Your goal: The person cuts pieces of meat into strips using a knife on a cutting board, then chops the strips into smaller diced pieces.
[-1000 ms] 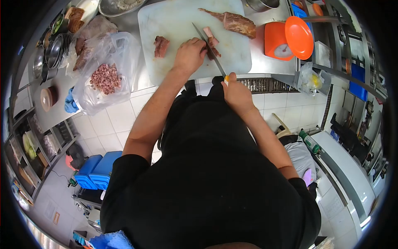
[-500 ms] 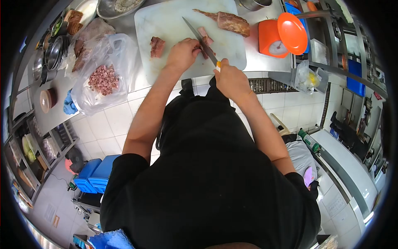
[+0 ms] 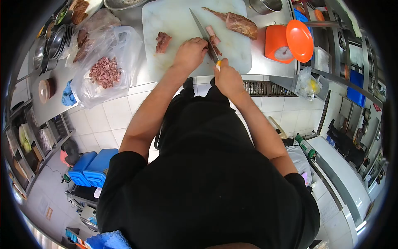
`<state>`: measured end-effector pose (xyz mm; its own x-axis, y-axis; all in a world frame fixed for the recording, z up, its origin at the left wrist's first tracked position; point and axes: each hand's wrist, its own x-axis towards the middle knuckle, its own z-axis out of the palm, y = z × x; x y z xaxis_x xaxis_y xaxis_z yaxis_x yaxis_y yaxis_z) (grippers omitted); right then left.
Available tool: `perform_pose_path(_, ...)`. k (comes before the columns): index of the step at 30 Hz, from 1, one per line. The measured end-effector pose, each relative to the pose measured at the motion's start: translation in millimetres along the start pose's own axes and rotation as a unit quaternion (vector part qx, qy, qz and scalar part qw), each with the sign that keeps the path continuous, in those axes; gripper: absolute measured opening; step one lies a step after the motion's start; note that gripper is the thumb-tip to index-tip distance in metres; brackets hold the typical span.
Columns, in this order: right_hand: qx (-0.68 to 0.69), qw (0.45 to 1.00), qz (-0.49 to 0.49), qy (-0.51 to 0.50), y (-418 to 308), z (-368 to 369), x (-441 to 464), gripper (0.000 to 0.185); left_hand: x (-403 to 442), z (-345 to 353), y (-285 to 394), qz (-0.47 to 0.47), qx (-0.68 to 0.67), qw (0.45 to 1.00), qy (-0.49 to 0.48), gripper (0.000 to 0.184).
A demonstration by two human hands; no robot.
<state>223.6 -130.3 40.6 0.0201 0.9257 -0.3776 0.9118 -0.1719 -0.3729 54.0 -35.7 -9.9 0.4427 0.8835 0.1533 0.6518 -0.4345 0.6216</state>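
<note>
My right hand (image 3: 229, 79) is wrapped round the handle of a long kitchen knife (image 3: 201, 27), its blade pointing away from me over a white cutting board (image 3: 182, 18). Against the blade's left side, the bent fingers of my left hand (image 3: 191, 54) press on a piece of meat that they mostly cover. A reddish strip of cut meat (image 3: 214, 40) lies just right of the blade. Farther left on the board is a chunk of meat (image 3: 163, 42). Toward the back right lies a larger browned piece of meat (image 3: 241, 26) with a narrow end.
Left of the board, a clear plastic bag (image 3: 128, 54) holds diced meat (image 3: 105, 72). An orange scale (image 3: 278, 43) with an orange pan stands on the right. Metal bowls (image 3: 60, 41), a blue cloth (image 3: 68, 94) and a lidded tub (image 3: 46, 90) are at the left.
The whole view has shifted slightly, so the board sits farther right and higher. The knife stays in my right hand beside the left fingers, its blade angled a little more steeply away.
</note>
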Motion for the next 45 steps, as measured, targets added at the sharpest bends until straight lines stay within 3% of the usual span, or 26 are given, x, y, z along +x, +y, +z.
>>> perform_pose_path(9,0.068,0.997,-0.039,0.002,13.0,-1.5,30.2,0.041,0.4,-8.3,4.3,-0.049,-0.030,0.998,-0.041,0.021)
perform_pose_path(18,0.022,0.999,-0.022,0.018,39.2,-15.8,-1.1,0.037,5.0,0.9,21.2,-0.039,0.061,0.997,-0.011,0.027)
perform_pose_path(24,0.003,0.998,-0.047,0.049,18.9,-31.6,-15.0,0.035,-2.0,-8.5,11.3,-0.074,-0.009,0.997,-0.024,0.023)
perform_pose_path(35,-0.038,0.999,-0.022,0.005,6.5,-28.7,-36.2,0.036,1.5,-4.0,12.5,-0.027,0.016,0.999,-0.014,0.016)
perform_pose_path(42,0.001,0.999,-0.026,0.022,1.3,-6.5,14.8,0.038,3.5,0.2,3.9,0.031,0.051,0.998,-0.017,0.015)
perform_pose_path(45,0.039,0.998,-0.034,0.037,-0.1,-12.3,23.8,0.037,1.7,-2.0,7.4,0.008,0.038,0.999,-0.026,0.015)
